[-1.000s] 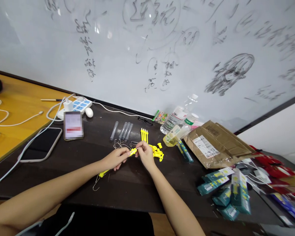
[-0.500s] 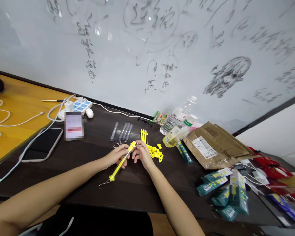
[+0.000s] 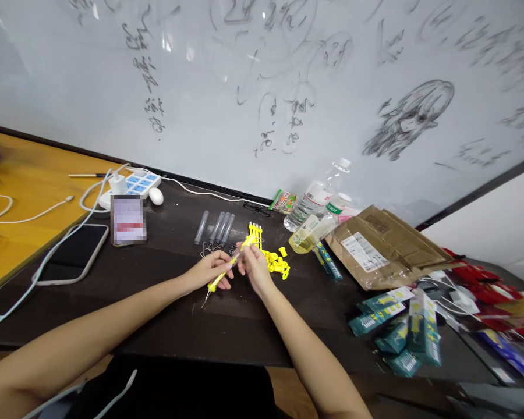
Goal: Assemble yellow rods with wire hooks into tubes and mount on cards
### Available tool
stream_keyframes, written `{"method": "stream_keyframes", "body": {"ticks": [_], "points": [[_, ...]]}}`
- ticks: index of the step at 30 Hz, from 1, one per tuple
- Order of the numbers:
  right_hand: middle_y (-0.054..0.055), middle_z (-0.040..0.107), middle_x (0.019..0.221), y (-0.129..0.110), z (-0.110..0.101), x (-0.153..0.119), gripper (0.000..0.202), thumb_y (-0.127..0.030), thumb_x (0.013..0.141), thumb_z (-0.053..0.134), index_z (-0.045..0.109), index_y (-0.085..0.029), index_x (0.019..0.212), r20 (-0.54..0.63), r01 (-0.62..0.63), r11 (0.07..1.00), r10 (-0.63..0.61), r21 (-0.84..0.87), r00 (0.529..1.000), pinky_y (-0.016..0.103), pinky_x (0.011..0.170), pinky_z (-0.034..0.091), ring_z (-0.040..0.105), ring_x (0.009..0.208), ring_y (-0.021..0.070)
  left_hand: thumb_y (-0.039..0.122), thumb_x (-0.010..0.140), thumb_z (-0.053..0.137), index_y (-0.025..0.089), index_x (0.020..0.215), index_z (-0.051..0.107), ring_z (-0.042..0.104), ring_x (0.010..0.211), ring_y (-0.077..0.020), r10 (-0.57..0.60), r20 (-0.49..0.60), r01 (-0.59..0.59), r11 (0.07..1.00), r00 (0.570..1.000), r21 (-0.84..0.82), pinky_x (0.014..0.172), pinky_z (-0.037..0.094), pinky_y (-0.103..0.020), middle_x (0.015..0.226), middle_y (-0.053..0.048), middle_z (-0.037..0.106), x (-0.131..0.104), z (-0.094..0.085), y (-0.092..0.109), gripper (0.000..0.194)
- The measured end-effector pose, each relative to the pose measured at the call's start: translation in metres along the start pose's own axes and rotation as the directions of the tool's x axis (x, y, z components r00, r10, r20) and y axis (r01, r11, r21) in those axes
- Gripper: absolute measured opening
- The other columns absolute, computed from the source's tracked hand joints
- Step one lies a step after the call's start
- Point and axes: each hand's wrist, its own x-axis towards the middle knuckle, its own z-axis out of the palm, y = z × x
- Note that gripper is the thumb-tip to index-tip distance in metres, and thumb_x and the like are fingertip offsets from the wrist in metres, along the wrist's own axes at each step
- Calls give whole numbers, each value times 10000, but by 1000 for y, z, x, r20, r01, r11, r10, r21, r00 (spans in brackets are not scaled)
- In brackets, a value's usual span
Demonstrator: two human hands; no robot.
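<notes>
Both my hands meet over the dark table and hold a slim yellow syringe-like tool (image 3: 215,284) with a clear tube and thin metal wire at its ends. My left hand (image 3: 212,271) grips its middle, the fingers wrapped round the tube. My right hand (image 3: 255,269) pinches the yellow upper end, which points up and right. Just behind the hands lie several yellow rods (image 3: 255,231) with metal tips and a pile of small yellow caps (image 3: 277,263). Bent wire hooks (image 3: 208,249) and several clear tubes (image 3: 222,227) lie farther left.
To the right lie a brown parcel (image 3: 382,250), plastic bottles (image 3: 308,205) and several green boxes (image 3: 423,331). On the left are a phone (image 3: 72,256), a power strip (image 3: 140,185) and white cables (image 3: 65,244). A whiteboard (image 3: 201,116) stands behind the table.
The tool has swung up and to the right and lies flatter, its lower end lifted away from me. My right hand has closed over its upper end. The view has shifted slightly.
</notes>
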Motion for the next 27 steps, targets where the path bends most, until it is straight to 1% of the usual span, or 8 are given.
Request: {"method": "stream_keyframes", "body": {"ticks": [2, 4, 9, 13, 18, 22, 24, 27], "points": [[-3, 585, 714, -8, -7, 3, 292, -444, 797, 571, 580, -181, 926, -84, 31, 998, -26, 57, 996, 148, 336, 343, 449, 452, 56, 489, 761, 616, 176, 980, 446, 667, 576, -144, -57, 87, 56, 998, 995, 15, 553, 524, -261, 773, -21, 658, -2, 2, 1, 418], [-4, 584, 712, -15, -14, 6, 292, -453, 801, 565, 570, -188, 923, -135, 52, 995, -40, 83, 990, 156, 345, 364, 463, 460, 63, 479, 762, 618, 172, 1001, 455, 667, 581, -142, -92, 142, 89, 996, 986, 28, 554, 515, -255, 848, -53, 673, -4, 4, 3, 421], [-14, 567, 705, -16, -22, 10, 297, -456, 816, 538, 558, -192, 951, -136, 67, 991, -51, 112, 989, 169, 343, 364, 440, 438, 62, 382, 737, 669, 176, 1056, 453, 673, 621, -142, -108, 185, 99, 993, 977, 58, 608, 511, -271, 989, -97, 672, -10, 6, 9, 438], [-27, 547, 683, -13, -21, 12, 307, -472, 831, 492, 544, -196, 955, -133, 54, 989, -36, 137, 990, 183, 337, 357, 386, 401, 60, 296, 717, 692, 183, 1117, 426, 678, 704, -147, -78, 222, 73, 997, 972, 31, 688, 505, -288, 1023, -108, 666, -9, 4, 5, 493], [-23, 562, 651, -12, -19, 12, 341, -517, 829, 465, 504, -199, 945, -123, 67, 991, -53, 116, 991, 186, 338, 349, 396, 398, 72, 280, 728, 676, 182, 1112, 423, 669, 683, -137, -37, 225, 28, 999, 974, 42, 678, 499, -288, 979, -90, 672, -5, 2, -6, 471], [-25, 577, 627, -14, -16, 11, 391, -568, 829, 418, 476, -210, 974, -112, 35, 996, -25, 85, 993, 198, 335, 353, 379, 372, 78, 283, 736, 663, 191, 1115, 421, 664, 669, -129, -22, 221, 11, 999, 975, 51, 667, 498, -284, 992, -83, 665, -5, 2, -8, 459], [-26, 574, 616, -16, -15, 11, 405, -569, 831, 406, 477, -207, 997, -109, 25, 995, -15, 92, 994, 199, 334, 351, 384, 370, 81, 279, 736, 661, 187, 1110, 427, 658, 650, -124, 10, 209, -24, 998, 978, 62, 652, 497, -281, 978, -78, 661, -5, 3, -8, 450], [-30, 569, 605, -16, -15, 11, 390, -554, 831, 419, 481, -207, 997, -100, 55, 994, -46, 90, 994, 195, 336, 353, 399, 379, 84, 250, 752, 637, 178, 1113, 439, 649, 645, -118, 68, 166, -89, 989, 984, 120, 638, 492, -272, 950, -66, 649, -6, 6, -7, 418]]}}
